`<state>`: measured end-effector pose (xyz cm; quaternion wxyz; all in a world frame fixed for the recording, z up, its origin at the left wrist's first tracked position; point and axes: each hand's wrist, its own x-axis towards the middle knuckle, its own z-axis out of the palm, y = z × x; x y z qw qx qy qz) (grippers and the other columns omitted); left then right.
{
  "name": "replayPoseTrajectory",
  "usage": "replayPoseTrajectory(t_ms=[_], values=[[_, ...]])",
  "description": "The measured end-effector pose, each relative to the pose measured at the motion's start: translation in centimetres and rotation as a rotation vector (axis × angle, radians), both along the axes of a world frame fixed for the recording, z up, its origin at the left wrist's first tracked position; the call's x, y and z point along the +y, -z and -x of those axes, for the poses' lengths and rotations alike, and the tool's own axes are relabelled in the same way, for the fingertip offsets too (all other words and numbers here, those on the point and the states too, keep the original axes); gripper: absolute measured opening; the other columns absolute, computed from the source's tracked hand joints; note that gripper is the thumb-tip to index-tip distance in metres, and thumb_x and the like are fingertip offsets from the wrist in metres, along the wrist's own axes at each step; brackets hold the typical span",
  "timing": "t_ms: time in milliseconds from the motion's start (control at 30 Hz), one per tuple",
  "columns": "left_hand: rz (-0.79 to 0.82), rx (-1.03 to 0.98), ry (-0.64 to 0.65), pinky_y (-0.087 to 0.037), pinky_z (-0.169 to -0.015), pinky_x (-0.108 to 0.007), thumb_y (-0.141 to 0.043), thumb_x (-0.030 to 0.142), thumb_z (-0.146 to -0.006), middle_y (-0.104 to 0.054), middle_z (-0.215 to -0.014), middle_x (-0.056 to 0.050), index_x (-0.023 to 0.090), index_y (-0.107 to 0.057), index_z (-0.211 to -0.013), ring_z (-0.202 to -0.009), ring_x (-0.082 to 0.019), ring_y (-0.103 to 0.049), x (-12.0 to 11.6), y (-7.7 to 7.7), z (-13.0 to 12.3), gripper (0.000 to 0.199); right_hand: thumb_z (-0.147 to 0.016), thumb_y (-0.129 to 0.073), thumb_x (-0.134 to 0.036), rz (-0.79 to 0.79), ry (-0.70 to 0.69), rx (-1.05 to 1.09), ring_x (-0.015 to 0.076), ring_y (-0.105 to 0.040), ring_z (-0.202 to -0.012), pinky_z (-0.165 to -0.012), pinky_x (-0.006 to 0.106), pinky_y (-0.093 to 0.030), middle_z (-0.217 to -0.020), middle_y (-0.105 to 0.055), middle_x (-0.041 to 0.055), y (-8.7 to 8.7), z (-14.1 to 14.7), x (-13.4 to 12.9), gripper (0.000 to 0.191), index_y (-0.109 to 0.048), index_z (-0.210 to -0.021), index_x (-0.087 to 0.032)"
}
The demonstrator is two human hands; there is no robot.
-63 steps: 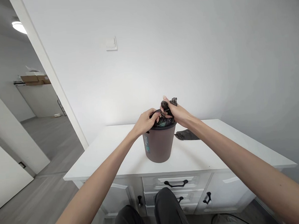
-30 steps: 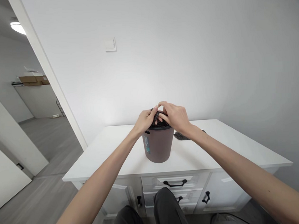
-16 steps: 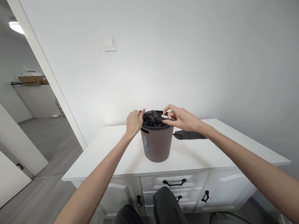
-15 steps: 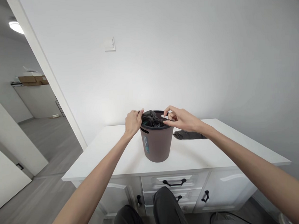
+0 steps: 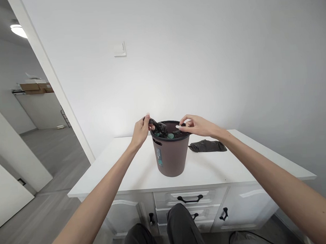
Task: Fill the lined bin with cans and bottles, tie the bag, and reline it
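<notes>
A brown trash can (image 5: 172,159) with a dark rim and a teal label stands upright on the white cabinet top. My left hand (image 5: 142,132) is closed on the gathered end of a black plastic garbage bag (image 5: 160,128) at the left of the rim. The rest of that bag lies inside the can, with some green showing beneath it. At the right side of the rim, my right hand (image 5: 197,126) has its fingers curled over the edge, thumb towards the inside. Another black plastic bag (image 5: 207,146), folded into a flat bundle, lies right of the can.
The white cabinet (image 5: 100,175) has black handles and stands against a wall with a light switch (image 5: 119,49). My knees (image 5: 181,225) are close to its drawers. A doorway at left shows another room with cardboard boxes (image 5: 35,86). A dark cable (image 5: 251,234) lies on the floor.
My left hand has drawn the bag's gathered end left and slightly up, past the rim. The bag has come away from my right hand, which stays at the right rim.
</notes>
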<state>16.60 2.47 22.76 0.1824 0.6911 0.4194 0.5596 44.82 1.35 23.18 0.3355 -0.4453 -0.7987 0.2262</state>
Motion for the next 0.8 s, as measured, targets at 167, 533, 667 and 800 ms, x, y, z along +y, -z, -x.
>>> replayPoseTrajectory(t_ms=[167, 533, 667, 800], values=[[-0.032, -0.025, 0.119, -0.048, -0.073, -0.032, -0.043, 0.075, -0.099, -0.066, -0.069, -0.004, 0.020, -0.059, -0.072, -0.067, -0.017, -0.060, -1.5, -0.9, -2.4, 0.063, -0.084, -0.075, -0.058, -0.216, 0.047, -0.090, 0.0211, -0.062, -0.084, -0.071, 0.031, -0.045, -0.095, -0.070, 0.0062, 0.5, 3.7, 0.8, 0.040, -0.071, -0.104, -0.024], [-0.077, -0.173, 0.070, -0.051, -0.083, -0.030, -0.036, 0.072, -0.103, -0.072, -0.102, -0.010, 0.020, -0.065, -0.100, -0.093, -0.019, -0.066, 0.4, 1.6, -0.8, 0.060, -0.090, -0.068, -0.038, -0.149, 0.196, -0.060, 0.0237, -0.062, -0.076, -0.070, 0.035, -0.041, -0.079, -0.070, 0.0048, -0.1, 7.0, 0.0, 0.023, -0.063, -0.072, -0.025], [0.118, -0.303, -0.286, -0.053, -0.079, -0.030, -0.009, 0.072, -0.103, -0.070, -0.112, -0.013, 0.020, -0.059, -0.109, -0.095, -0.018, -0.068, 3.1, 5.9, 2.1, 0.073, -0.090, -0.067, -0.042, -0.090, 0.273, 0.292, 0.0247, -0.066, -0.088, -0.082, 0.038, -0.048, -0.090, -0.074, 0.0049, -0.4, 5.9, 1.2, 0.020, -0.073, -0.084, -0.024], [0.275, -0.194, -0.358, -0.052, -0.071, -0.033, -0.022, 0.068, -0.102, -0.070, -0.099, -0.012, 0.020, -0.060, -0.100, -0.084, -0.022, -0.068, 3.7, 11.7, 4.7, 0.062, -0.088, -0.069, -0.047, -0.071, 0.227, 0.677, 0.0222, -0.067, -0.095, -0.091, 0.037, -0.052, -0.093, -0.075, 0.0020, -1.0, 5.2, 2.4, 0.030, -0.075, -0.100, -0.021]])
